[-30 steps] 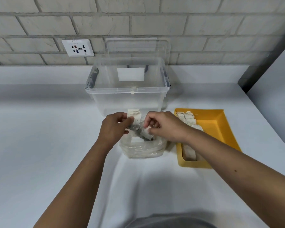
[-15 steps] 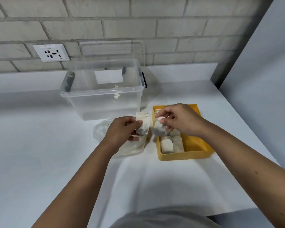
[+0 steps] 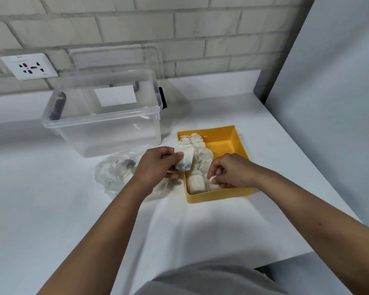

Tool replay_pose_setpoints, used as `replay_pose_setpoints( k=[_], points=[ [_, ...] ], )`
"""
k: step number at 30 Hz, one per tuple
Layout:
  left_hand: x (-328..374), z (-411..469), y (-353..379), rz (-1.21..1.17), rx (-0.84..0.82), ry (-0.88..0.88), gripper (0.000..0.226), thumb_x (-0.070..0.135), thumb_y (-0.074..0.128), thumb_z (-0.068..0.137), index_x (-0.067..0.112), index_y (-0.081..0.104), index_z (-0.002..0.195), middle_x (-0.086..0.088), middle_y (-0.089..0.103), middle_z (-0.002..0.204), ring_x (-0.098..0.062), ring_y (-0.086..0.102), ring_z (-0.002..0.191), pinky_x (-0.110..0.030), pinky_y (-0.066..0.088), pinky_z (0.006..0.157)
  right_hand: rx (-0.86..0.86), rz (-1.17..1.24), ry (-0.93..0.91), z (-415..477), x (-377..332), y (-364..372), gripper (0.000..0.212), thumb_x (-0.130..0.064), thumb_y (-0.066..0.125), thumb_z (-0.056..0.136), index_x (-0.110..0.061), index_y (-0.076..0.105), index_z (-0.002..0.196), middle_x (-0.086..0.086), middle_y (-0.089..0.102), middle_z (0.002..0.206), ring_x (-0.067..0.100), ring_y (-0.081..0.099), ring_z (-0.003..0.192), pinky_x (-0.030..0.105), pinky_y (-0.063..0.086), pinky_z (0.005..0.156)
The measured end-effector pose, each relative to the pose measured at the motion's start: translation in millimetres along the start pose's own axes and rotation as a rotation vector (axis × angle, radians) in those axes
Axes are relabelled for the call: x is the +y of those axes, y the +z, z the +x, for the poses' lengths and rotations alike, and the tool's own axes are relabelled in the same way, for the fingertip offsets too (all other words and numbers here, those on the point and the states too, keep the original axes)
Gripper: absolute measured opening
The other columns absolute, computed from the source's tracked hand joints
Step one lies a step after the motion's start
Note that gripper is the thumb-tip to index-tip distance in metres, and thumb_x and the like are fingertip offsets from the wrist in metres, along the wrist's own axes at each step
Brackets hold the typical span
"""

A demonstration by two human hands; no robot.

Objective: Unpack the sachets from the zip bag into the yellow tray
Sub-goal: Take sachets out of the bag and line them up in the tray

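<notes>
The zip bag [image 3: 117,175] lies just left of the left hand [image 3: 158,165], which pinches one sachet [image 3: 184,156] at the yellow tray [image 3: 219,194]'s left edge. To its right, the right hand [image 3: 230,172] is down in the tray's near end, fingertips closed on another sachet [image 3: 213,185] among the row of sachets [image 3: 200,158] beyond the hand

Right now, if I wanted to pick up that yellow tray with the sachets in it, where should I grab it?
Probably the yellow tray by its far right rim, coming from the right. That corner is bare inside, while sachets crowd the left side, the right hand works at the near end, and the left hand holds a sachet over the left wall.
</notes>
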State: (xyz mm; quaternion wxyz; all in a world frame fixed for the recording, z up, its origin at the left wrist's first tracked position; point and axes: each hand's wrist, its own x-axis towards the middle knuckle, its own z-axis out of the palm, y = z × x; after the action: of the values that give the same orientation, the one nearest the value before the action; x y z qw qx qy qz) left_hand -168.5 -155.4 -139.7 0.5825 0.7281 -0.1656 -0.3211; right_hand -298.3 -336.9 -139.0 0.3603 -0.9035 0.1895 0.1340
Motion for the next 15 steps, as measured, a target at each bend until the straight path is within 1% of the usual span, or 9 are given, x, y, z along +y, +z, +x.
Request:
replay_pose_setpoints(
  k=[2, 5, 10, 13, 15],
  points=[
    [-0.6, -0.6, 1.0, -0.003, 0.002, -0.003, 0.014, 0.015, 0.069, 0.091, 0.01, 0.067, 0.078, 0.004, 0.069, 0.063, -0.014, 0.069, 0.057, -0.026, 0.06, 0.059, 0.036, 0.024, -0.005, 3.6, 2.1, 2.5, 0.009, -0.007, 0.072, 0.086, -0.011, 0.069, 0.094, 0.003, 0.07, 0.078, 0.013, 0.07, 0.064, 0.021, 0.057, 0.063],
    [-2.1, -1.2, 1.6, -0.01, 0.0, -0.017, 0.014, 0.015, 0.069, 0.091, 0.008, 0.067, 0.08, 0.004, 0.069, 0.062, -0.015, 0.069, 0.057, -0.029, 0.061, 0.061, 0.072, 0.075, -0.011, 7.0, 3.7, 2.2, 0.009, -0.005, 0.072, 0.085, -0.009, 0.067, 0.092, 0.004, 0.07, 0.076, 0.011, 0.069, 0.061, 0.019, 0.056, 0.059],
    [-2.8, -1.4, 2.3, -0.042, -0.006, -0.035, 0.015, 0.015, 0.07, 0.09, 0.007, 0.065, 0.079, -0.002, 0.068, 0.066, -0.023, 0.072, 0.064, -0.032, 0.061, 0.06, 0.081, 0.091, -0.021, 10.4, 5.3, 7.4, 0.012, -0.006, 0.074, 0.084, -0.014, 0.066, 0.088, 0.001, 0.068, 0.074, 0.01, 0.068, 0.06, 0.018, 0.053, 0.057],
    [-3.8, -1.2, 4.4, -0.068, -0.009, -0.041, 0.013, 0.014, 0.071, 0.089, 0.005, 0.066, 0.081, -0.008, 0.069, 0.072, -0.029, 0.071, 0.069, -0.031, 0.061, 0.06, 0.156, 0.118, -0.055, 8.5, 2.8, 7.4, 0.016, -0.013, 0.079, 0.079, -0.014, 0.068, 0.09, -0.004, 0.066, 0.081, -0.007, 0.06, 0.057, 0.008, 0.044, 0.054],
    [-3.7, -0.7, 6.9, -0.088, -0.003, -0.046, 0.016, 0.014, 0.072, 0.088, -0.001, 0.067, 0.091, -0.013, 0.069, 0.079, -0.032, 0.07, 0.073, -0.029, 0.06, 0.058, 0.242, 0.169, -0.09, 8.6, -0.4, 4.1, 0.016, -0.017, 0.079, 0.08, -0.014, 0.069, 0.092, -0.004, 0.066, 0.088, -0.012, 0.055, 0.057, 0.006, 0.041, 0.055]
  ],
)
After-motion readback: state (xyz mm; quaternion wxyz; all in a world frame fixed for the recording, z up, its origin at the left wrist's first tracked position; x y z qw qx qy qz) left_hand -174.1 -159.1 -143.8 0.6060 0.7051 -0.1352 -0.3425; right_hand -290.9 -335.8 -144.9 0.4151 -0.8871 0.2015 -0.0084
